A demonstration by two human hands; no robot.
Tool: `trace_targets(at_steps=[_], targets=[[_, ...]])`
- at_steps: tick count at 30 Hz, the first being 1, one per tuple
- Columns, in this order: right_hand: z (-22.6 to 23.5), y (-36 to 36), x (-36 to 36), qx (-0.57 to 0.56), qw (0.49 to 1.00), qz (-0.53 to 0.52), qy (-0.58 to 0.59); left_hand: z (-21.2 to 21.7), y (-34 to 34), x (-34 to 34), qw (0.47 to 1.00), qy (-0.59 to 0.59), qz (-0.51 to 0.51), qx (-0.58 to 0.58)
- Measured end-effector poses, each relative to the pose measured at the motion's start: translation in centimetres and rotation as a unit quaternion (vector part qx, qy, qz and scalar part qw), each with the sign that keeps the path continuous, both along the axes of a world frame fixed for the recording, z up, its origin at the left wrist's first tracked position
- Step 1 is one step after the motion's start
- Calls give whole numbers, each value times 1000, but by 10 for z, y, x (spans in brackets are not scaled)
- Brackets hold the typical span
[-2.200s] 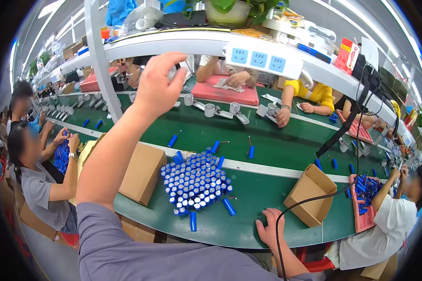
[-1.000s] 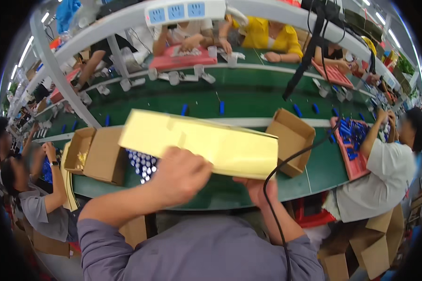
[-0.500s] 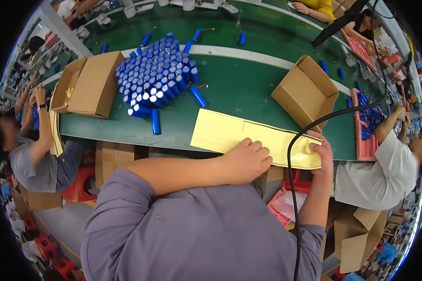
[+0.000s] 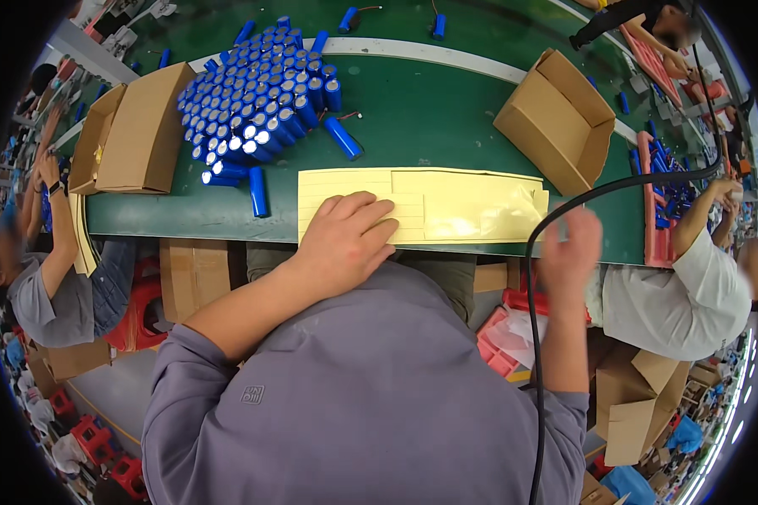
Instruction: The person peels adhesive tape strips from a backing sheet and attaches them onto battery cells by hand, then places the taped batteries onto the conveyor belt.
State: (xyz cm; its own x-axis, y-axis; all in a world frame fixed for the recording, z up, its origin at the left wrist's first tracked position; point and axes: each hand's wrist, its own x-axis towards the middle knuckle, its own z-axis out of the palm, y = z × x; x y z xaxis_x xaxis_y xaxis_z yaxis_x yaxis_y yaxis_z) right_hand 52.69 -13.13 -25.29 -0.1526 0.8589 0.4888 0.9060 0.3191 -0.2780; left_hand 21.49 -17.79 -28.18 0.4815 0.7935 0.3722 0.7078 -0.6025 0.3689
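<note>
A long yellow sheet (image 4: 472, 206) lies along the near edge of the green bench; thin lines cross its left part, and its right part is glossy with a wrinkled end. My left hand (image 4: 351, 234) rests on the sheet's left part, fingers stretched over it and slightly bent. Just off the sheet's right end is my right hand (image 4: 571, 244), smeared by motion, so I cannot see whether it holds anything. Beyond the sheet, to the left, stands a dense cluster of blue cylindrical battery cells (image 4: 253, 97). One blue cell (image 4: 343, 138) with wires lies beside it.
An open cardboard box (image 4: 557, 122) stands at the right, another cardboard box (image 4: 143, 126) at the left. A black cable (image 4: 623, 187) hangs across the right side. A pink tray (image 4: 659, 227) holds blue cells. People sit at both sides.
The yellow sheet has shifted left and lies straighter along the bench edge. My left hand has moved left with its fingers more extended. My right hand has let go of the sheet's right end.
</note>
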Motion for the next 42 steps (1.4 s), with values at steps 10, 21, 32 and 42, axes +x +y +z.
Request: trace_targets(at_steps=[10,21,32,42], targets=[[-34,5,-115,-29,988,152,20,-5,11,-7,999,-17,-40,-21],[-37,18,-120,-171,970,155,72,0,16,-6,998,-12,-25,-51],[-72,26,-100,-164,797,166,557,31,67,-12,963,-48,211,-160],[-59,15,-99,-167,795,167,559,34,105,0,965,99,218,-111]])
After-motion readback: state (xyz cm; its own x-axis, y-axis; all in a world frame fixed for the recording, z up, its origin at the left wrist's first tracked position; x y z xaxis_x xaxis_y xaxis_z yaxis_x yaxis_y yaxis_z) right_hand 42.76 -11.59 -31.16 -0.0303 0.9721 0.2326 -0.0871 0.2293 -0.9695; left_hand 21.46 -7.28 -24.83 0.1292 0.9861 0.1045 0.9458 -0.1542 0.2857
